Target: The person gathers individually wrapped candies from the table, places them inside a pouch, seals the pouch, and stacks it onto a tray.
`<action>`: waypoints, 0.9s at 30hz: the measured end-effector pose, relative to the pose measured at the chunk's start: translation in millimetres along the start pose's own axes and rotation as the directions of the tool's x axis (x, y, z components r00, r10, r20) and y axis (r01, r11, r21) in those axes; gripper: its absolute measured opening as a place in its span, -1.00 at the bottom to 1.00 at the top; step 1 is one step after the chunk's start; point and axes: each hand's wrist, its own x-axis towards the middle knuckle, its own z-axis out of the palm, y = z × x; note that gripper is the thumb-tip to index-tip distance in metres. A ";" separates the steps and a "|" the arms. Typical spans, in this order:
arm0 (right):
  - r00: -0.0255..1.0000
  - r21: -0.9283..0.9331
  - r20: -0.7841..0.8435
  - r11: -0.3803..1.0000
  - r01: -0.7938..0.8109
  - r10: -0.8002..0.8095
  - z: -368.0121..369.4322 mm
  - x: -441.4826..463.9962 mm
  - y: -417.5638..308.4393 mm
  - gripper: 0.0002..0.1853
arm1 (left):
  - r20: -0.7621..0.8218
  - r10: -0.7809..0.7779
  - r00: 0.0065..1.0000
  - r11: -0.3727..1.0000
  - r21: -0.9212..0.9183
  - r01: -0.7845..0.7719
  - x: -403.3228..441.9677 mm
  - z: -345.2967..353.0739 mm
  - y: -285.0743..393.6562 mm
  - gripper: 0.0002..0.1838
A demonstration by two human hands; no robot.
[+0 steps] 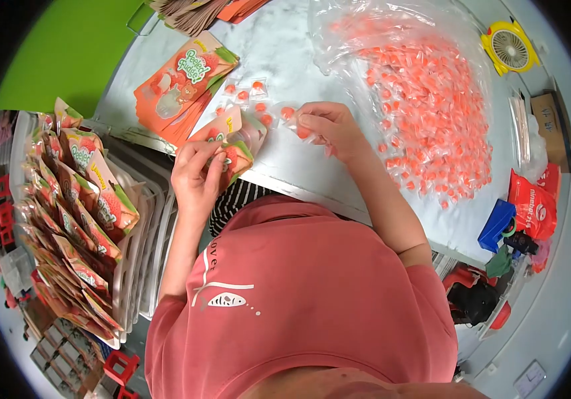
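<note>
Left hand (195,173) gripping pouch (238,158), right hand (332,130) sweets (303,132) (wrapped)

Close head-worn view, forward-down over the table (299,166)

Left grip (196,169) curled; right grip (331,128) pinching, likely thumb-to-forefinger.

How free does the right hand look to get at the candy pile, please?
Probably yes: the pile lies close beside the right hand, with nothing seen between, though that hand already holds wrapped candy.
</note>
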 end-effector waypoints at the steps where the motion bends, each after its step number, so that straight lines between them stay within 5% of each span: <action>1: 0.998 0.006 0.069 1.000 -0.016 0.016 0.6 -1.4 -8.5 -0.79 | 0.012 0.017 1.000 1.000 0.007 -0.017 2.6 1.1 2.5 -0.80; 2: 0.998 0.006 0.065 1.000 -0.013 0.012 2.4 -1.3 -19.5 -0.79 | 0.012 0.021 1.000 1.000 0.006 -0.021 5.9 3.1 4.1 -0.80; 4: 0.947 -0.055 0.320 0.997 0.054 -0.034 9.7 3.3 -35.6 -0.81 | 0.028 0.051 0.998 0.999 0.007 -0.051 10.3 7.1 7.7 -0.81; 8: 0.925 -0.103 0.381 0.994 0.048 -0.005 11.7 22.8 -24.4 -0.84 | 0.031 0.033 0.999 0.999 -0.039 -0.032 13.6 9.9 16.2 -0.82; 14: 0.977 -0.262 0.200 0.957 0.122 -0.070 20.6 27.6 -21.1 -0.78 | 0.073 0.100 0.992 0.995 -0.006 -0.100 14.3 15.2 18.2 -0.83; 17: 0.965 -0.282 0.086 0.923 0.260 -0.246 31.1 29.6 -18.1 -0.77 | 0.073 0.110 0.991 0.994 -0.007 -0.110 16.5 17.8 19.2 -0.82; 19: 0.844 -0.381 -0.038 0.789 0.482 -0.535 37.7 36.4 -12.0 -0.73 | 0.075 0.091 0.993 0.996 0.004 -0.092 17.7 17.6 21.1 -0.80; 22: 0.777 -0.545 -0.082 0.680 0.490 -0.625 44.8 42.3 -16.8 -0.69 | 0.067 0.122 0.990 0.992 -0.027 -0.121 20.7 18.6 19.6 -0.80; 23: 0.775 -0.545 -0.083 0.680 0.490 -0.626 48.9 42.2 -20.6 -0.69 | 0.067 0.125 0.990 0.992 -0.027 -0.123 21.6 18.5 20.9 -0.80; 25: 0.843 -0.128 -0.251 0.880 0.458 -0.475 58.4 39.6 -31.1 -0.65 | 0.073 0.093 0.993 0.995 -0.046 -0.089 24.4 18.9 24.7 -0.80; 27: 0.835 -0.022 -0.319 0.884 0.466 -0.448 67.8 40.3 -36.8 -0.65 | 0.074 0.093 0.993 0.995 -0.054 -0.090 25.9 19.7 24.9 -0.80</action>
